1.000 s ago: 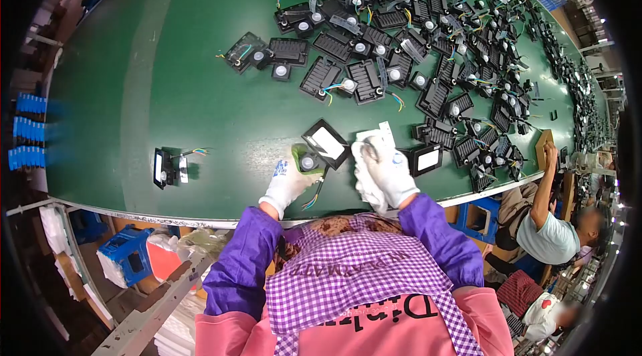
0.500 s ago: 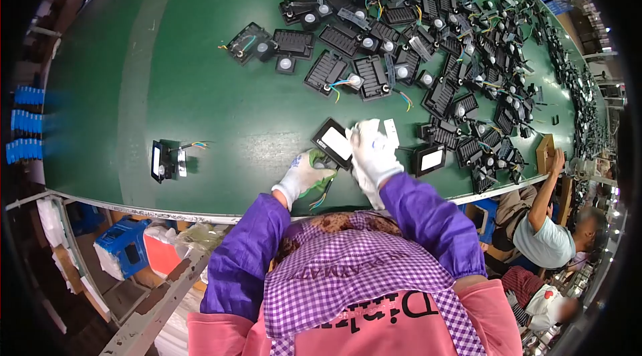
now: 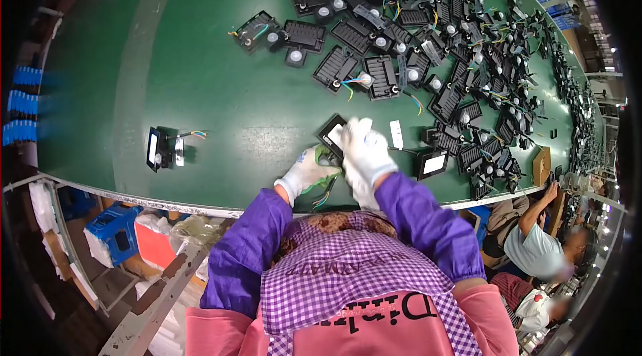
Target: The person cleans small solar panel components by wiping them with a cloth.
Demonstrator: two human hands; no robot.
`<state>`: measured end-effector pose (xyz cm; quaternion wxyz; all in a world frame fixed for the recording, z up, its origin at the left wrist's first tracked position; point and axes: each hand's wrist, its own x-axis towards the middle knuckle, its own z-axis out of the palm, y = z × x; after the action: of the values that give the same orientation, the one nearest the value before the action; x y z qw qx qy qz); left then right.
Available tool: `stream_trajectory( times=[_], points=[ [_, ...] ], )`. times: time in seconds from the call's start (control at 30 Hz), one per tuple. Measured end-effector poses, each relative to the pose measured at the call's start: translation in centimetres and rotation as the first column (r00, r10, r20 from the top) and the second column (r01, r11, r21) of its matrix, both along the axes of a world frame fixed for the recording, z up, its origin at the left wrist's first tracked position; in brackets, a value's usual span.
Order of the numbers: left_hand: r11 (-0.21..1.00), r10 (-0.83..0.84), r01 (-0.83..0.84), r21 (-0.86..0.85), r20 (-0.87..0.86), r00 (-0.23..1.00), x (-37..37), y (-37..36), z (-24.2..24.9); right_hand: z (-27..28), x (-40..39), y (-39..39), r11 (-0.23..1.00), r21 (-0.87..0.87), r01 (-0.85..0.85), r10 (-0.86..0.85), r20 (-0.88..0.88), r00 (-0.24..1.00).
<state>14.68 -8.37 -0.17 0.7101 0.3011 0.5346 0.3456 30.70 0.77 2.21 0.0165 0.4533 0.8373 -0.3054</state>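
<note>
Near the table's front edge is a black LED floodlight with a white front panel, tilted and facing up. My left hand, in a white and green glove, is closed around its lower left edge, with coloured wires hanging just below. My right hand, white-gloved, presses on the panel with its fingers bunched. From under it hangs what looks like a white cloth. A white label strip lies to the right of this hand. Beyond the strip rests another floodlight, panel up.
Many floodlights with sensors and loose wires are heaped across the back and right of the green table. One floodlight stands on edge at left. A cardboard box sits at the right edge, near a co-worker.
My right hand has shifted slightly across the panel, covering more of it. My left hand keeps its hold on the floodlight. The whole view has swung a little.
</note>
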Motion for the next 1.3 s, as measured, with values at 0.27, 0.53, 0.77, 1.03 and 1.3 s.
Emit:
stream_trajectory(
  times=[0.27, 0.53, 0.77, 1.03, 1.3],
  points=[
    [0.999, -0.024, 0.032, 0.033, -0.218, 0.976, -0.3, -0.2, 1.1, -2.1, -3.8, 2.4, 0.993, -0.117, -0.016, -0.003, -0.157, 0.988],
    [0.998, -0.048, 0.053, 0.017, -0.242, 0.969, -0.2, 0.2, 0.5, 3.1, -6.7, 1.4, 0.953, 0.013, -0.302, 0.293, 0.199, 0.935],
    [0.991, -0.007, 0.066, 0.116, -0.449, 0.894, 0.2, -0.4, -0.5, 2.1, -6.3, 3.0, 0.994, -0.002, -0.111, 0.109, 0.202, 0.973],
    [0.995, -0.004, 0.026, 0.093, -0.229, 0.974, -0.1, -0.1, -1.2, 3.3, -6.3, 5.2, 0.972, -0.22, 0.078, -0.036, 0.185, 0.982],
    [0.995, 0.1, -0.1, 0.008, -0.027, 0.995, -0.9, 0.0, 0.3, -0.9, -3.0, 8.4, 0.991, 0.13, -0.025, 0.018, 0.053, 0.998]
  ],
)
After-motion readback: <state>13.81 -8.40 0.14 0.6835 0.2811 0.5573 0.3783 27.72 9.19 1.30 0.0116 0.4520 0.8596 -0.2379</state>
